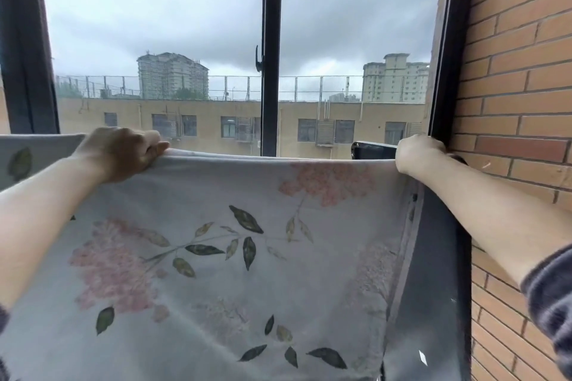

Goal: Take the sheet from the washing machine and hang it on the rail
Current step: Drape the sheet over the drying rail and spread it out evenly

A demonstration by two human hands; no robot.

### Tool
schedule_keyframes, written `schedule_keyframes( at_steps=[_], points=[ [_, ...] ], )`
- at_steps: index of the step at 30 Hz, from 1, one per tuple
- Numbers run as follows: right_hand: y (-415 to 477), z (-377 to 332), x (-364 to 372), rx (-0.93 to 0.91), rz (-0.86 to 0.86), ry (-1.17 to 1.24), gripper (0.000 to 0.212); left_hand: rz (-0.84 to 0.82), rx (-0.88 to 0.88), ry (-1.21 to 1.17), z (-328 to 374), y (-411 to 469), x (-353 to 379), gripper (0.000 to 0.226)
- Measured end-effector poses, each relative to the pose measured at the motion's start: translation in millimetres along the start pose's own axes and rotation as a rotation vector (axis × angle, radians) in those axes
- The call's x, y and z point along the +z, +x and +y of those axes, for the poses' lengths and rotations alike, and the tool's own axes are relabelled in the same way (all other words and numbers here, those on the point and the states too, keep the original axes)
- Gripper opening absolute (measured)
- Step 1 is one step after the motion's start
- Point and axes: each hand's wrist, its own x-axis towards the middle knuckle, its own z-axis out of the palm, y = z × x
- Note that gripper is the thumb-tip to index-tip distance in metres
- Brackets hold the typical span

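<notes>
Head view looks out through a window with a dark window frame (270, 40) at yellow buildings (198, 120) under a grey sky, with a brick wall (520, 71) on the right. A pale sheet (232, 241) printed with pink flowers and dark leaves hangs spread across the lower half of the picture, its top edge stretched level between the two hands. The left hand (123, 155) grips that top edge near the left side, fingers (154, 145) curled over it and pinching the cloth; more of the sheet runs on past it to the left. The right hand (418, 155) holds the top right end of the sheet in a closed fist, just beside the window frame and the brick wall. A black fitting (374, 150) shows just behind the edge, touching or nearly touching the right hand. Whether the sheet lies over a rail cannot be told. A dark sleeve (551, 303) covers the right arm near the elbow.
</notes>
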Motion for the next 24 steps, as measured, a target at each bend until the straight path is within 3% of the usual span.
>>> schedule_keyframes(
  at_steps=[5,10,15,24],
  points=[
    [-10.3,-6.8,20.7,-0.053,-0.028,-0.003,0.035,0.064,0.028,0.0,18.5,-21.7,28.2,0.058],
    [-37.5,-17.2,66.3,-0.081,-0.032,0.199,0.031,0.118,-0.005,-0.065,86.1,-74.3,64.2,0.061],
    [-81.4,-46.0,135.8,-0.139,-0.097,0.527,0.022,-0.005,-0.055,-0.162,140.3,-138.6,107.9,0.058],
    [-152.0,-135.7,217.2,-0.241,-0.217,0.923,0.02,-0.077,-0.188,-0.558,166.7,-232.1,132.4,0.054]
  ],
)
